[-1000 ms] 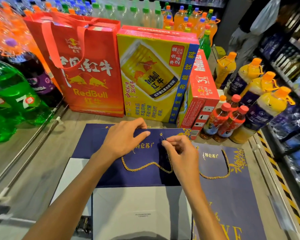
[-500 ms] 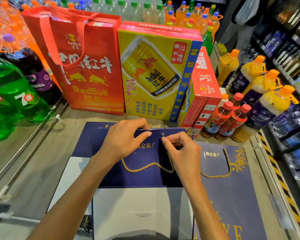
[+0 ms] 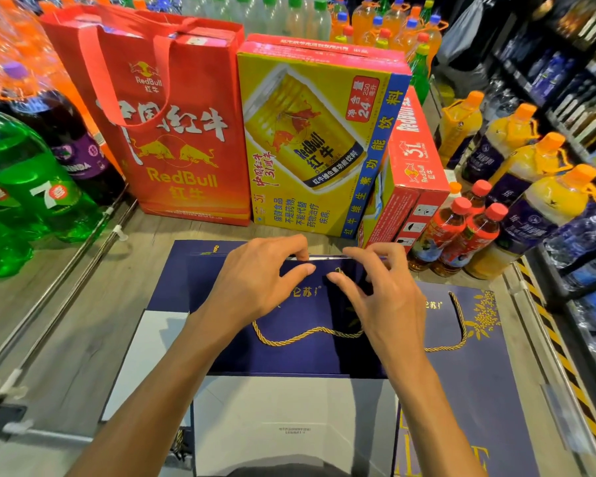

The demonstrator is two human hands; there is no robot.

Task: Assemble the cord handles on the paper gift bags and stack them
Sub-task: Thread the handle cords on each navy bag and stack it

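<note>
The fingers of the left hand and right hand are curled over the top edge of the navy gift bag, pinching it. The bag is laid mid-frame on the table, gold cord looped below.

Both bare arms reach forward, side by side. The left hand lies palm down. Its fingers bend over the top edge of the blue bag and pinch it against the thumb, which points at the right hand. The right hand pinches that edge the same way, just beside the left. The two thumb tips are close but apart.
</note>
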